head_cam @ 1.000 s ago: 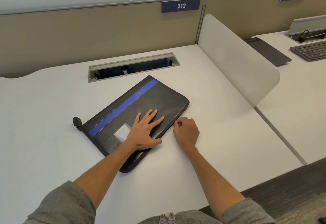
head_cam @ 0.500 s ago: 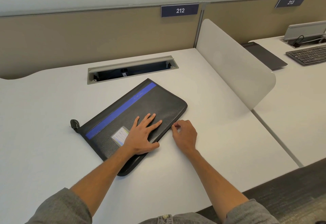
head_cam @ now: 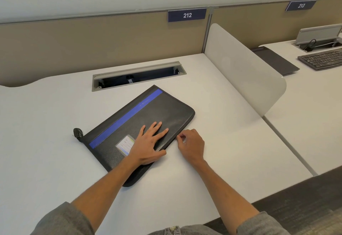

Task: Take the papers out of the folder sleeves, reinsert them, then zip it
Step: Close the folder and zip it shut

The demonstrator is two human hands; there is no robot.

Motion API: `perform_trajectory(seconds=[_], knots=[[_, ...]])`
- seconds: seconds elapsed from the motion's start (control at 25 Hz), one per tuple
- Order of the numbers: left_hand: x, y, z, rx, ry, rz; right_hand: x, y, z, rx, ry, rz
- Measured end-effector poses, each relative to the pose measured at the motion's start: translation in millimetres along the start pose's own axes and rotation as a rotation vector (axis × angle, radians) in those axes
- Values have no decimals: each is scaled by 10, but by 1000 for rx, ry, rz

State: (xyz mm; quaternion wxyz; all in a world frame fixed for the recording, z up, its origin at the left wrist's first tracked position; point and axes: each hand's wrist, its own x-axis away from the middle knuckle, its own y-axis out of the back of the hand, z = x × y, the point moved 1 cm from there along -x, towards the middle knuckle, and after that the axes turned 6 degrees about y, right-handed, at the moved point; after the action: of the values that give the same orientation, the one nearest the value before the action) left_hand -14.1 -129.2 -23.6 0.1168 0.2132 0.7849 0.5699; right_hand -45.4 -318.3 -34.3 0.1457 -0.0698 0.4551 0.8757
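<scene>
Blue sign [head_cam: 187,15] reading "212"

A white divider [head_cam: 246,72] is standing on the surface [head_cam: 46,123]; beyond it, a keyboard [head_cam: 322,59] is lying beside a dark pad [head_cam: 275,60].

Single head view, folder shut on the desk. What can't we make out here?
- Papers and sleeves: hidden inside the closed folder.
- Zipper pull: the right hand curls at the folder's near edge; its own fingers cover whatever it pinches.
- Label window: writing too small to read, partly under the left hand.
- Cable tray: interior too dark.
- Small black piece at the folder's left corner: too small to identify.
</scene>
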Motion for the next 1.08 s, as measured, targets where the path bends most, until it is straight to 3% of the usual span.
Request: perform_trajectory(seconds=[0.2,1.08], knots=[[65,32,-29,11,5,39,-29,-30,-31,-6,-130,-29],[453,169,109,-60,44,101,-26,13,-11,-30,-234,-66]])
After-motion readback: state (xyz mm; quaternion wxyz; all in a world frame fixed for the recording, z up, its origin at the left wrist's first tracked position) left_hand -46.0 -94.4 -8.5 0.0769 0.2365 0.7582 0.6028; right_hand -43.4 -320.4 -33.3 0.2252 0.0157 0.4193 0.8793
